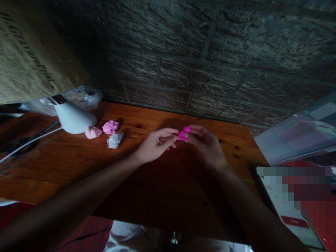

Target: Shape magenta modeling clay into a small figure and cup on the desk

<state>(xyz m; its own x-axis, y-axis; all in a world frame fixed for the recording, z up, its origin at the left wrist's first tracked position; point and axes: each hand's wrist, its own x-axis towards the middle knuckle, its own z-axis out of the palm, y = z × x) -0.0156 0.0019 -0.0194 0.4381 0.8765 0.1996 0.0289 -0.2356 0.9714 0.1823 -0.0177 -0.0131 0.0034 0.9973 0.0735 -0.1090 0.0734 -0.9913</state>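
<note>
A bright magenta lump of what looks like modelling clay (183, 134), with rounded lobes, is held up above the wooden table. My right hand (207, 145) pinches it between thumb and fingers from the right. From the left, my left hand (157, 145) closes its thumb and fingertips on the lump's other edge. To the left of my hands lie a bright pink lump (110, 126), a paler pink lump (93, 132) and a whitish, partly pixelated lump (114, 140).
A lamp with a white base (75, 117) and a printed paper-like shade (34, 52) stands left on the wooden table (126, 182). Clear plastic wrapping (84, 97) lies behind it. A brick-patterned wall (178, 70) closes the back. A partly pixelated flat panel (283, 206) is at right.
</note>
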